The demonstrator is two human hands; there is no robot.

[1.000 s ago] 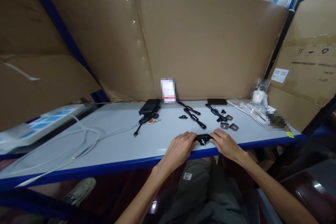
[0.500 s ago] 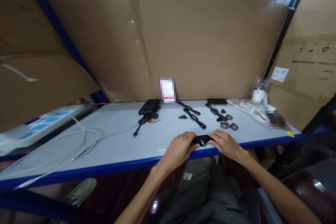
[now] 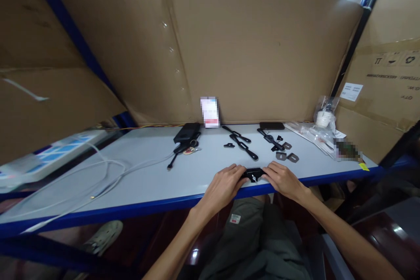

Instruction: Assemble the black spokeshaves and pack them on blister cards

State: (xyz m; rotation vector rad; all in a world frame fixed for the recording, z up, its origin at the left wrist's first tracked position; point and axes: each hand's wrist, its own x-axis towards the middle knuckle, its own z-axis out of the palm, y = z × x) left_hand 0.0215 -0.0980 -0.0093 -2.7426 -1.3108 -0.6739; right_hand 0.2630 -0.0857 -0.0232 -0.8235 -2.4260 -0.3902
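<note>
A black spokeshave [image 3: 253, 174] is held level at the table's front edge, its middle part with a small bright fitting facing me. My left hand [image 3: 226, 182] is closed around its left handle, and my right hand [image 3: 282, 178] grips the right one; the fingers cover both handles. Beyond them on the table lie more black spokeshave bodies, one [image 3: 244, 148] nearest my left hand and another [image 3: 269, 140] farther right. Slotted brownish blades [image 3: 292, 158] rest beyond my right hand. A small black cap piece [image 3: 229, 145] lies left of the bodies.
A black power bank [image 3: 187, 133] with a short cable and keys sits left of centre. White cables [image 3: 123, 170] run across the left side near a power strip [image 3: 55, 153]. A lit phone [image 3: 210, 112] leans on the cardboard wall. Plastic bags [image 3: 310, 133] lie at the right.
Both hands keep hold of the spokeshave, which has tilted slightly. The view has shifted a little; the things on the table stay put.
</note>
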